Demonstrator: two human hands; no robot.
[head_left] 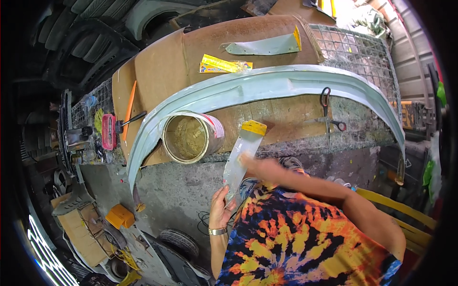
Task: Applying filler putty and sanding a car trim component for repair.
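My left hand (222,205), with a metal watch band at the wrist, grips the lower end of a narrow pale grey panel piece (235,164). This piece slants up toward the bench and has a yellow far end. My right hand (249,163) lies over its middle, smeared by motion; whether its fingers hold anything is hidden. Left of the piece, a large round tub (208,143) lies tipped, its mouth showing dried tan residue. Beyond it a long, curved pale blue-grey bumper lip (267,78) spans the bench.
A second grey piece with a yellow end (267,46) rests on cardboard (157,64) at the back. Near it is a yellow packet (222,64). Black-handled scissors (325,97) lie on the right. A pink basket (109,132) and an orange strip (130,107) are at the left. A tyre (179,243) lies below.
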